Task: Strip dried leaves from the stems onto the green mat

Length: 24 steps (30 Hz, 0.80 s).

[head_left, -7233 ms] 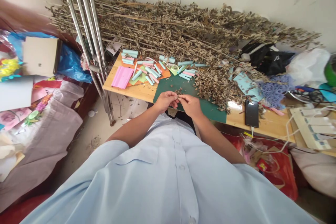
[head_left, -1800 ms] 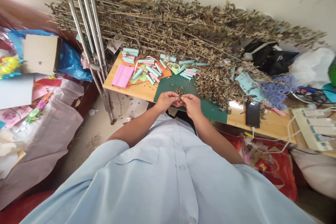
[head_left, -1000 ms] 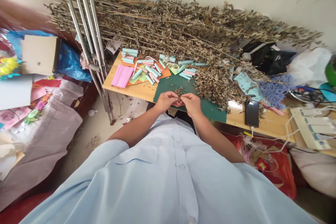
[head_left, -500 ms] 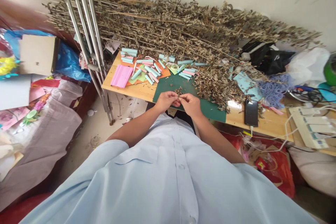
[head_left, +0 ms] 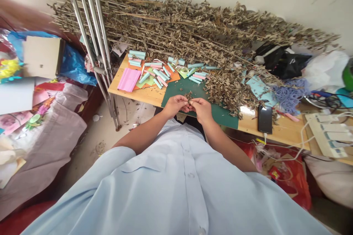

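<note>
Nearest, just beyond the light blue shirt [head_left: 190, 191], at twelve o'clock: the left hand [head_left: 174, 105] and the right hand [head_left: 202, 110], both curled and not spread, with fingertips close together and pinching a small dried leafy sprig [head_left: 189, 96] between them. Exact grip of each finger hard to see, because of the small size. Sprig probably very light and brittle, with leaves easy to crumble, so best held by the thin stem with gentle pressure. Directly under the hands, a dark green cutting mat [head_left: 179, 90] on a wooden table [head_left: 143, 94]. At about eleven o'clock, many paper rolls [head_left: 153, 74] in light blue and pink, beside a pink paper sheet [head_left: 128, 79]. At about one o'clock, a heap of dried leaves [head_left: 228, 91], and at about two o'clock, a black phone [head_left: 265, 119]. Farther, at twelve o'clock, long dried branches [head_left: 176, 25] against the wall, and at eleven o'clock, metal crutches [head_left: 88, 25].
</note>
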Available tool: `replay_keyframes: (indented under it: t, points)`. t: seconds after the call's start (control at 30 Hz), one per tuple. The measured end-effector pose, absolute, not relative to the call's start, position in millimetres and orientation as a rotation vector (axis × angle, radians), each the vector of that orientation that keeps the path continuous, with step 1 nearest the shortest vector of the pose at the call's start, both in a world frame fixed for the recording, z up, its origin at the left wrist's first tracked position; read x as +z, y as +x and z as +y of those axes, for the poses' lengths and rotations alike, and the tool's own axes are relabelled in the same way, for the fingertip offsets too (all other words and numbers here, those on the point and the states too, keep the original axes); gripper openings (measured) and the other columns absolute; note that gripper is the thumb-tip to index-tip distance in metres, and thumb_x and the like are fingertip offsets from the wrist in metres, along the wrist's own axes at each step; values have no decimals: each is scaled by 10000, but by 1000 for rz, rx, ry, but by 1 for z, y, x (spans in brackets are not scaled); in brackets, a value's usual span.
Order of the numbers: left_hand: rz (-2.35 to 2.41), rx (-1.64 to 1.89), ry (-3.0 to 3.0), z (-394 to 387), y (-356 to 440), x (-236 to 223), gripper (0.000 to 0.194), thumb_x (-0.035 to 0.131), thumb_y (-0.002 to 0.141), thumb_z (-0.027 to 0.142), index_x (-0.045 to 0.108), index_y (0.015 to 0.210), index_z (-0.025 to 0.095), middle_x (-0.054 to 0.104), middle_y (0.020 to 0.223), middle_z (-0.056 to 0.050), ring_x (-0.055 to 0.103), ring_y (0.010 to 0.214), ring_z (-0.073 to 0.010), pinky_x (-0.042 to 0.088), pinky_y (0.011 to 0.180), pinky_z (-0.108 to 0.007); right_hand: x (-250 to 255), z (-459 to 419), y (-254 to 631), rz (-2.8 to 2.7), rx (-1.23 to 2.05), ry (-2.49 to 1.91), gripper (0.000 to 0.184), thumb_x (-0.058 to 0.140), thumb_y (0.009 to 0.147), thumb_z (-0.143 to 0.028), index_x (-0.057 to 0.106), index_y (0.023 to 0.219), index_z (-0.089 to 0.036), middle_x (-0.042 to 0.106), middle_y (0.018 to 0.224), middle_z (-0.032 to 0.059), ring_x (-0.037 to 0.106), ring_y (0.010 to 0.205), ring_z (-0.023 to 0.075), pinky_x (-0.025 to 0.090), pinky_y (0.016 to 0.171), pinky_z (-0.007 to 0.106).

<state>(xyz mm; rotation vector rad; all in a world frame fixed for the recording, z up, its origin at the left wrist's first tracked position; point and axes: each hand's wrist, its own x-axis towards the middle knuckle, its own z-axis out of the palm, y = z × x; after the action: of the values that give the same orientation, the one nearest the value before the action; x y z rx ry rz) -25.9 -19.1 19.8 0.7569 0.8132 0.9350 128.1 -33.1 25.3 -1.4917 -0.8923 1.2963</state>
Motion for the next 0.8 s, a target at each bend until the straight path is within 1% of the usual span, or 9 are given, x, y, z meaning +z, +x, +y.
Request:
replay_keyframes:
  t: [0.1, 0.23, 0.4, 0.53, 0.67, 0.8]
  points:
    - [820, 938, 739, -19, -25, 21, 354, 821, 745, 284, 595, 950, 105, 719, 734, -69, 717, 608, -179, 603, 616, -300, 27, -35, 129, -1007, 1232, -1478, 237, 755, 712, -405, 710, 847, -214, 738, 716, 20, 697, 635, 192, 615, 664, 355]
    - [841, 931, 746, -18, -24, 20, 342, 821, 765, 327, 611, 906, 96, 708, 724, -69, 720, 628, -179, 606, 621, -300, 30, -39, 134, -1232, 1108, -1473, 252, 726, 769, -419, 741, 906, -208, 764, 806, 38, 729, 713, 215, 621, 743, 385]
    - [883, 930, 751, -16, -23, 21, 336, 827, 765, 343, 639, 875, 87, 690, 716, -54, 703, 606, -154, 600, 612, -281, 37, -41, 138, -1488, 865, -1528, 206, 692, 815, -373, 761, 921, -211, 771, 842, 47, 716, 737, 211, 585, 754, 358]
    - [868, 925, 751, -17, -24, 20, 350, 826, 762, 363, 656, 870, 76, 696, 739, -65, 705, 608, -158, 605, 617, -293, 39, -41, 137, -1637, 707, -1516, 174, 636, 859, -338, 756, 917, -227, 772, 878, 45, 710, 777, 204, 565, 789, 344]
    - [855, 939, 756, -18, -24, 17, 325, 833, 743, 306, 659, 891, 76, 707, 731, -70, 724, 647, -178, 620, 662, -315, 37, -41, 136, -1681, 626, -1548, 163, 610, 863, -315, 743, 895, -229, 765, 851, 45, 705, 764, 205, 558, 778, 341]
    - [927, 934, 786, -19, -21, 16, 243, 799, 751, 227, 650, 885, 91, 693, 677, -36, 712, 618, -164, 622, 654, -312, 38, -42, 133, -1669, 632, -1580, 134, 621, 827, -306, 728, 843, -228, 753, 794, 38, 696, 721, 200, 551, 745, 329]
